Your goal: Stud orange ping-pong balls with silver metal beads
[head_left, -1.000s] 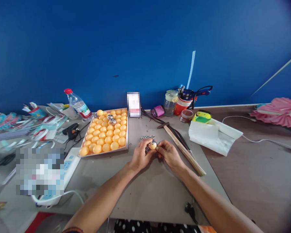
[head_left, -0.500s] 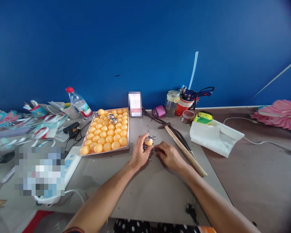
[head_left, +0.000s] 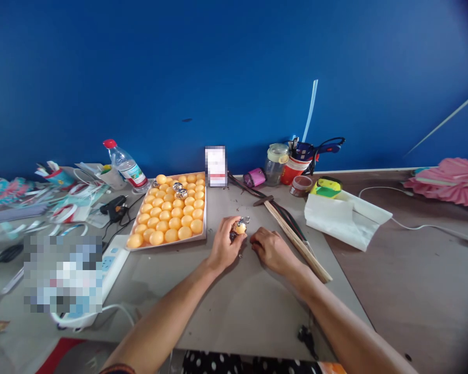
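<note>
orange ball (head_left: 241, 228) gripped in curled left hand (head_left: 225, 243); right hand (head_left: 271, 250) curled nearby, contents i cannot tell.

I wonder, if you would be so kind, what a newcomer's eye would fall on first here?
Probably the box of orange balls left of the hands, with shiny silver pieces among them, against the broad blue wall behind the table. Next, perhaps, the ball with silver on it, held in the left hand near the middle, and the ruffled pink decoration at the far right.
</note>
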Demonstrator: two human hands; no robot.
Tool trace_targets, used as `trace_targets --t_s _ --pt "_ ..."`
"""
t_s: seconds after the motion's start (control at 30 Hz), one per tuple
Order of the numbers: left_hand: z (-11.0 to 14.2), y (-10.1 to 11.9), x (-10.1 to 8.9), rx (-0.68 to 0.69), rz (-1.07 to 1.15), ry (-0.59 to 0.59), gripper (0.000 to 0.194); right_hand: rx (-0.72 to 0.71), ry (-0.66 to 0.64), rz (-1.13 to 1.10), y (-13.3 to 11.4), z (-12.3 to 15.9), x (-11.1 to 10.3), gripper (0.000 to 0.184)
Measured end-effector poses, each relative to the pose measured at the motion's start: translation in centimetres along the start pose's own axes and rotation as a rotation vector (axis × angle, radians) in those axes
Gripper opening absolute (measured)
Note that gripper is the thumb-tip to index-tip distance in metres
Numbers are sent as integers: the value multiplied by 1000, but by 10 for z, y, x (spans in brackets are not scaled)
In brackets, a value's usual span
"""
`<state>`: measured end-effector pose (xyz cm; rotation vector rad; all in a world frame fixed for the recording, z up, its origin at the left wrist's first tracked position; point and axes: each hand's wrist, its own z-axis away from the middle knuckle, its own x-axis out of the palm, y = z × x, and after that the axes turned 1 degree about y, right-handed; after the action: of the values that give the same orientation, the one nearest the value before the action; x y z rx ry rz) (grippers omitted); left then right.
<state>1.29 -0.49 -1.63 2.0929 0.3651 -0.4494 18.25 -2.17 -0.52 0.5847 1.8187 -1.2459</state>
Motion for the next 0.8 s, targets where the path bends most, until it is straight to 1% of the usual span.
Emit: trace_targets --t_s 0.1,0.17,0.27,0.33,0.43,0.5,0.6,0.7,0.8 --pt "0 0 1 3 -6 -2 38 -5 -3 5 0 0 2 15" --pt "0 -1 1 4 -5 -3 38 -4 39 -55 1 -1 3 17" --pt "0 -2 1 -3 4 -4 37 31 168 -277 0 -1 4 15" --pt "0 -2 0 -12 16 -6 37 131 202 -470 -1 -1 5 13" --pt "1 -3 1 -14 28 -15 38 314 177 -722 -3 -3 7 7" --pt "1 -2 1 -10 31 -19 37 375 184 -857 -4 -4 7 9" --pt "0 -2 2 -13 47 -18 37 433 185 -1061 -5 -6 7 16" --pt "0 -1 1 -18 70 -13 41 452 133 -1253 -6 -6 6 22" --pt "-1 1 -1 -13 77 -6 42 455 108 -1338 -7 -6 8 25"
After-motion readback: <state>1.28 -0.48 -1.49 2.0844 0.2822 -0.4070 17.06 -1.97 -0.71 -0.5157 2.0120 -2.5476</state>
